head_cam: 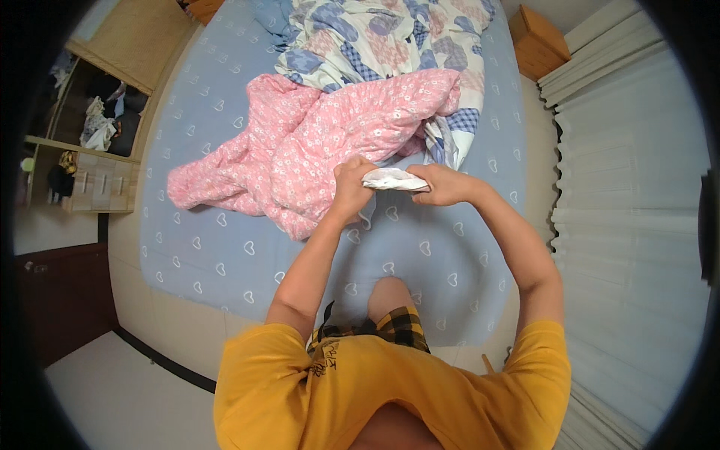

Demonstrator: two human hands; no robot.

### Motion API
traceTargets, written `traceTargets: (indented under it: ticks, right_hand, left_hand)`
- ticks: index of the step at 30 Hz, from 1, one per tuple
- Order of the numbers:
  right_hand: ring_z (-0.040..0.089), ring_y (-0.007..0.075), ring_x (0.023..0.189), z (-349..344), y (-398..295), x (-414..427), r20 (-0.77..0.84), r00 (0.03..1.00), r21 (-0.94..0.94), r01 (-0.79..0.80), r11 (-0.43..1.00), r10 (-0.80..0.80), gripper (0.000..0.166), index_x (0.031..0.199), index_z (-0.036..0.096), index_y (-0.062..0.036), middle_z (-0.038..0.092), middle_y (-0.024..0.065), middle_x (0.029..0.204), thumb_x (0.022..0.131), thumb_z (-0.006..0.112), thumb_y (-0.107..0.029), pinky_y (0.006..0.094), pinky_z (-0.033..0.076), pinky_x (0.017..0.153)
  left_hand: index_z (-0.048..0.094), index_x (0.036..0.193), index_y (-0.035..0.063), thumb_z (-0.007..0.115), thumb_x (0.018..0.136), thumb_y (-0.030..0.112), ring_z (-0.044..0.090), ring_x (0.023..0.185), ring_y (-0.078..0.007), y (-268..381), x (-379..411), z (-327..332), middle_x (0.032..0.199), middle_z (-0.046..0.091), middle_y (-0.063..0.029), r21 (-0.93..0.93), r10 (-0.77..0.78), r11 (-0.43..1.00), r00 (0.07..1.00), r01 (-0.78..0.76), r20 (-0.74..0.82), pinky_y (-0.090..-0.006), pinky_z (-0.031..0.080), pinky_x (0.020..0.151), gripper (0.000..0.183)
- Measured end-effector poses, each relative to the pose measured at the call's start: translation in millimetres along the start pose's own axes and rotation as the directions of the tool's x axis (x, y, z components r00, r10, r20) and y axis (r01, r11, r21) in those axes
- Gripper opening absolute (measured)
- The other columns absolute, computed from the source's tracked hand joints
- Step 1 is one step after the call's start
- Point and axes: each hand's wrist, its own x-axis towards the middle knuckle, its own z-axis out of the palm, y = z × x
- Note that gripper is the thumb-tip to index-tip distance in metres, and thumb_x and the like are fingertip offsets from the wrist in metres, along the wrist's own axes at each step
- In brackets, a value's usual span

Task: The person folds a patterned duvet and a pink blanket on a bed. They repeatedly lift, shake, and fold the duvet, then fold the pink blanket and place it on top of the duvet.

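My left hand [353, 188] and my right hand [444, 184] each grip one end of a bunched white cloth [394, 179], stretched between them above the bed. Most of the cloth's underside is hidden; a pale edge hangs below my left hand. Just beyond lies a crumpled pink quilt [315, 146] with a white flower print. Its upper part overlaps a patterned duvet [382, 39] in white, blue and pink. Both rest on a blue fitted sheet [225, 247] printed with white hearts. My bare knee [391, 295] is at the near part of the bed.
An open wardrobe [107, 180] holding clothes stands at the left, above a dark red-brown door [62, 304] in the picture. White curtains [624, 185] hang along the right side. A wooden bedside cabinet [537, 42] stands at the far right corner of the bed.
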Motion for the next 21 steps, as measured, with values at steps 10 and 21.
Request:
traceTargets:
  ticks: [10, 21]
  right_hand:
    - [0.060, 0.0357, 0.084, 4, 8, 28, 0.031, 0.991, -0.339, 0.134, 0.931, -0.132, 0.018, 0.091, 0.059, -0.0092, 0.064, 0.0160, 0.087, 0.074, 0.056, -0.007, 0.0444, 0.046, 0.072]
    - [0.056, 0.0329, 0.092, 6, 3, 8, -0.507, 0.828, -0.269, 0.110, 0.957, -0.238, 0.022, 0.091, 0.056, -0.0035, 0.053, 0.0161, 0.103, 0.072, 0.054, 0.007, 0.0393, 0.045, 0.077]
  left_hand:
    - [0.045, 0.124, -0.0031, 0.065, 0.079, 0.010, 0.056, 0.089, -0.0157, -79, 44, 4, 0.107, 0.055, -0.0080, -0.617, -0.762, 0.391, 0.616, 0.683, 0.200, -0.0268, 0.046, 0.080, 0.051]
    - [0.063, 0.101, 0.0007, 0.061, 0.082, 0.004, 0.056, 0.080, -0.0114, 40, 32, 7, 0.092, 0.056, -0.0031, -0.778, -0.002, 0.539, 0.925, 0.322, 0.381, -0.0241, 0.046, 0.067, 0.019]
